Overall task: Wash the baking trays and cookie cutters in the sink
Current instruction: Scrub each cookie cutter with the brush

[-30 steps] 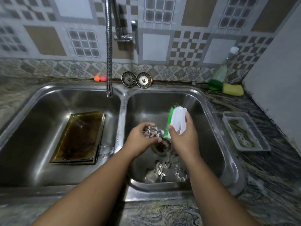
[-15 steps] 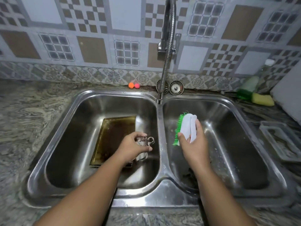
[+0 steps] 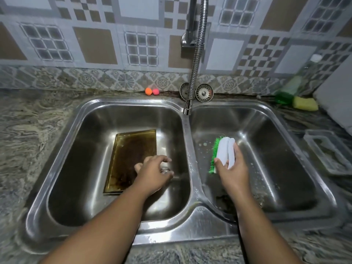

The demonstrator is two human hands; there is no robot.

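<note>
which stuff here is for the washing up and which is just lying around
Job: tray, cutter in left hand, brush in right hand, sink, tap.
Lying about: balls, strainers, bottle, sponge, tub.

Double sink (image 3: 187,225): baking tray (image 3: 131,155) flat in left basin. Left grip (image 3: 152,174) over tray's right edge, fingers curled above small metal piece (image 3: 165,169), blurred, hold unclear. Right grip (image 3: 233,170) clasps white green-bristled brush (image 3: 223,149) over right basin. Yellow sponge (image 3: 304,104) on bench (image 3: 28,130).
</note>
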